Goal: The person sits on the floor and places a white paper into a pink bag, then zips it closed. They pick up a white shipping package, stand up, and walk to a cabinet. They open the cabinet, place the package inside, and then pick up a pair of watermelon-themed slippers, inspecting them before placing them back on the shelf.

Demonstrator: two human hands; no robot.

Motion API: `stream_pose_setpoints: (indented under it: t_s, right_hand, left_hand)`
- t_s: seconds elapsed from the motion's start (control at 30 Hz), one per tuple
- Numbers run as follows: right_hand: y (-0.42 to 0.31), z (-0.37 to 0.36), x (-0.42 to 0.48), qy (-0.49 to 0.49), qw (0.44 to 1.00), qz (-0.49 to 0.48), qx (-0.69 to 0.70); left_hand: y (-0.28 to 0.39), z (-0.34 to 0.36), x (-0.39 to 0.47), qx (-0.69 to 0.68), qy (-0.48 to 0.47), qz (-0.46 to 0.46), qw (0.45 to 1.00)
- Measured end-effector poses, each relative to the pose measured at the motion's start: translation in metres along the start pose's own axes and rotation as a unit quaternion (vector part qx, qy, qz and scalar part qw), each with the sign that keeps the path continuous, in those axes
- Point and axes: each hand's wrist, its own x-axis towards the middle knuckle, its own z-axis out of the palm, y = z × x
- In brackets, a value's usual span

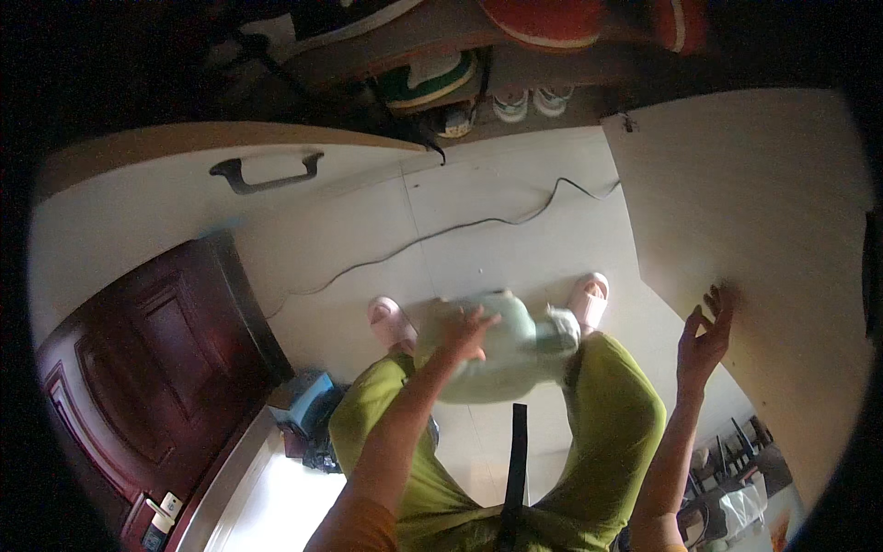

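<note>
A pale green, rounded object (486, 352) sits between my feet, blurred, so its exact kind is unclear. On its right side is a darker green part with a whitish end (564, 330). My left hand (472, 334) is over its top with fingers spread; whether it touches the surface is hard to tell. Off to the right, my right hand (707, 338) is raised with bent fingers and holds nothing visible. Its fingertips overlap the pale cabinet door (745, 207), and contact there cannot be made out.
Ahead, an open cabinet holds several shoes, including a green shoe (428, 79) and a red shoe (552, 24). Another door with a dark handle (269, 176) swings out at left. A thin cable (441, 234) crosses the tiles. A dark red wooden door (159, 338) stands left, near a blue box (303, 397).
</note>
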Motion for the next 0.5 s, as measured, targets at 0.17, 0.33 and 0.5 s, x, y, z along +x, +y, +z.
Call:
stream_pose_setpoints:
  t_s: [0.17, 0.33, 0.5]
  right_hand:
    - [-0.011, 0.048, -0.008, -0.046, 0.998, -0.009, 0.043]
    - [-0.022, 0.087, -0.007, -0.112, 0.990, -0.015, 0.084]
    - [-0.048, 0.103, 0.029, -0.054, 0.980, -0.188, 0.042]
  left_hand:
    - [0.017, 0.053, -0.018, -0.087, -0.002, -0.025, 0.996]
    - [0.009, 0.076, -0.038, -0.141, 0.012, 0.003, 0.990]
    - [-0.018, 0.105, -0.032, -0.082, 0.000, 0.118, 0.990]
